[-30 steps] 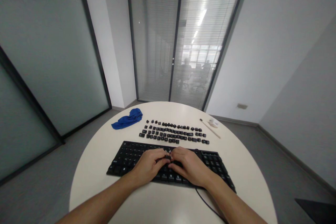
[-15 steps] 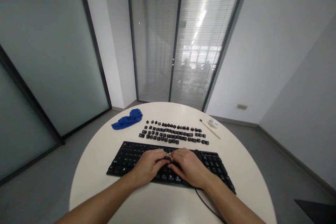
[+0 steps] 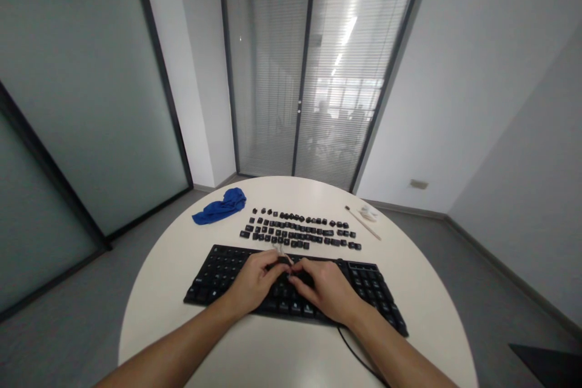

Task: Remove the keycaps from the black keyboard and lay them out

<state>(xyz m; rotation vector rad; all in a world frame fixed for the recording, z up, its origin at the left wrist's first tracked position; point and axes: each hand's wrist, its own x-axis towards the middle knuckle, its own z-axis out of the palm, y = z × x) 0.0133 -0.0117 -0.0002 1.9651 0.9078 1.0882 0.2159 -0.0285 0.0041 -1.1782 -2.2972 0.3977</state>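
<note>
Since the earlier frames the left hand [image 3: 254, 282] has lifted slightly, and a thin pale tool [image 3: 280, 251] now shows above its fingertips. Both hands rest palm-down on the one black keyboard [image 3: 218, 273], at the table's [image 3: 173, 291] near edge. The left hand pinches the tool; the right hand [image 3: 330, 291] is curled, its grip unclear. Toward the far edge lie loose keycaps [image 3: 297, 233] in rows, too many to count, and one blue cloth [image 3: 220, 207].

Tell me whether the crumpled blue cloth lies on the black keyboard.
No, the crumpled blue cloth lies on the round white table, apart from the black keyboard.
</note>
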